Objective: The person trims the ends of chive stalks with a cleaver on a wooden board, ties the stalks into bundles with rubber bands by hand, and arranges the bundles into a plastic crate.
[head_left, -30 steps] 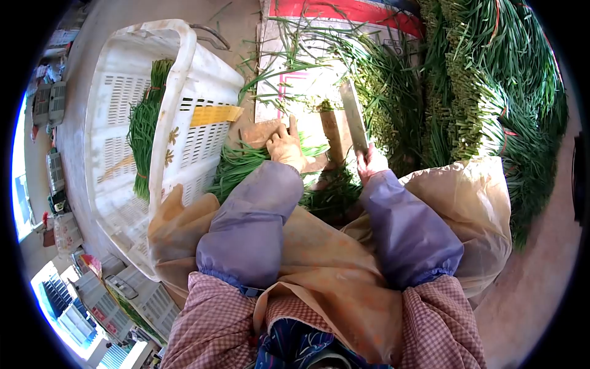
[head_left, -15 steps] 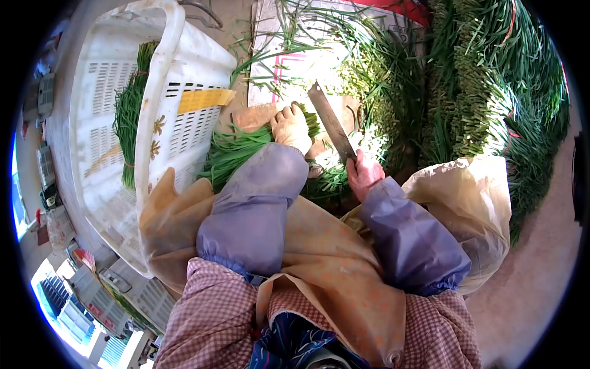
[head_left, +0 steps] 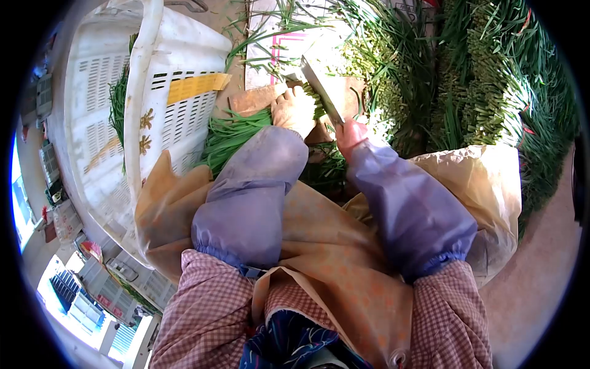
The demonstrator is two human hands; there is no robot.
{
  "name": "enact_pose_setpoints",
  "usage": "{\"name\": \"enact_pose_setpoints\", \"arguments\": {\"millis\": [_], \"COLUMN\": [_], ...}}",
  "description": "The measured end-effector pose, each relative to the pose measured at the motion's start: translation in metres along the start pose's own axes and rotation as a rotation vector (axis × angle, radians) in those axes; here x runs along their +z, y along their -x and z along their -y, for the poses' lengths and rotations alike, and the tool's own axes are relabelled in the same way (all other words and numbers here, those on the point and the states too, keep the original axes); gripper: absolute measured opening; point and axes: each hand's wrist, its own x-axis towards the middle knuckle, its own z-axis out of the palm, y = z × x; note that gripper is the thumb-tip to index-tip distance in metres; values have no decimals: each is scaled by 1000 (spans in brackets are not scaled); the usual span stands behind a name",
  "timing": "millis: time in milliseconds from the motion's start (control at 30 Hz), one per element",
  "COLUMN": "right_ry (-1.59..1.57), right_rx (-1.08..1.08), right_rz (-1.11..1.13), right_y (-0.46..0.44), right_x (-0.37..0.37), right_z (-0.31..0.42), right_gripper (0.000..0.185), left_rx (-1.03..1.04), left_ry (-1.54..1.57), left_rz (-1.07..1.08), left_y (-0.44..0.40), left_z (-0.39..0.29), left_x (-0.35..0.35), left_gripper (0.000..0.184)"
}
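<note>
My left hand is wrapped over a bunch of garlic chives, pressing it on a wooden board. The leafy ends trail to the left and the stem ends stick out on the right of the hand. My right hand is closed round the handle of a broad-bladed knife. Its blade points up and to the left, beside the stem ends; whether it touches them I cannot tell. The handle is mostly hidden by my fingers.
A white plastic basket on the left holds a tied chive bunch. Loose trimmings lie beyond the board. Stacked chive bunches with red ties stand on the right. A tan apron covers my lap.
My right hand has moved up and left with the knife, bringing the blade to the stem ends. My left hand stays on the chives, and the view has shifted slightly.
</note>
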Motion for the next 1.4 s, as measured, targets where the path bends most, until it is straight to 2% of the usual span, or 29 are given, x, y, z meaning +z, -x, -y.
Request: {"name": "enact_pose_setpoints", "arguments": {"millis": [33, 100, 167, 267, 367, 433, 533, 567, 600, 633, 700, 733, 767, 800, 833, 867, 900, 933, 1000, 1067, 1133, 1200, 1233, 1300, 1333, 1367, 1400], "right_ry": [69, 78, -68, -56, -186, -95, 26, 63, -18, -95, -52, -64, -81, -133, -170, -66, 38, 128, 8, -303, -450, -837, -874, -952, -976, -673, -836], "right_rx": [-46, -43, 93, 87, 16, -18, -90, -113, 2, 122, 119, 192, 264, 234, 189, 318, 446, 337, -60, -142, -166, -371, -457, -622, -684, -598, -627], "right_rz": [10, -9, -11, -57, -85, -79, -90, -95, -47, -7, -84, -157, -232, -467, -380, -360, -325, -277, -514, -329, -149, -85, -48, -56, -70, -121, -69], "right_y": [-11, -22, -27, -25, -9, -12, -25, -28, -33, -37, -37, -36, -35, -40, -34, -34, -34, -16, -13, -28, -18, 1, 3, 21, 32, 54, 71], "right_x": [22, 41, 42, 35, 27, 32, 41, 40, 37, 22, 22, 20, 18, 53, 22, 15, 8, -28, -35, -35, -83, -119, -128, -152, -158, -171, -172], "right_z": [-7, -2, 2, -1, -14, -16, -10, -4, 0, 14, -2, -11, -20, -63, -77, -87, -99, -89, -105, -83, 3, 70, 85, 117, 128, 136, 145], "right_gripper": [22, 23, 23, 16, 19, 20, 22, 23, 25, 27, 28, 29, 30, 30, 28, 36, 48, 63, 71, 87, 93, 96, 99, 106, 109, 112, 116], "left_rx": [15, 39, 84, 104, 53, 92, 71, 59, 49, 117, 35, -10, -104, -121, -134, -143, -97, -115, -157, -74, -19, 178, 298, 304, 412, 478, 476], "left_ry": [-34, -61, -108, -91, -19, -54, -65, -8, 49, 16, -42, -63, -37, -25, -12, 5, 0, 55, 161, 371, 428, 1034, 1332, 2242, 2000, 1756, 1519], "left_rz": [19, 71, 91, 88, 75, 80, 312, 280, 250, 241, 268, 274, 371, 393, 416, 433, 287, 310, 326, 222, 65, -4, -21, 329, 169, -1, -223], "left_y": [3, 1, -2, -1, -8, -6, -14, -7, 1, 5, 18, 19, 19, 19, 18, 15, 20, 18, 8, 19, 17, 21, 22, 67, 89, 111, 125], "left_z": [-4, 0, 0, 1, 8, 10, 7, 10, 12, 16, 32, 40, 47, 50, 52, 51, 47, 41, 28, 0, -7, -18, -25, -46, -44, -44, -40], "left_x": [-10, -10, -9, -7, 9, 4, -22, -32, -42, -48, -51, -52, -56, -56, -54, -56, -59, -66, -94, -155, -169, -173, -180, -253, -276, -299, -306], "left_gripper": [48, 45, 41, 39, 38, 37, 89, 100, 110, 130, 130, 129, 130, 130, 130, 131, 128, 127, 124, 119, 111, 96, 88, 74, 74, 74, 76]}}
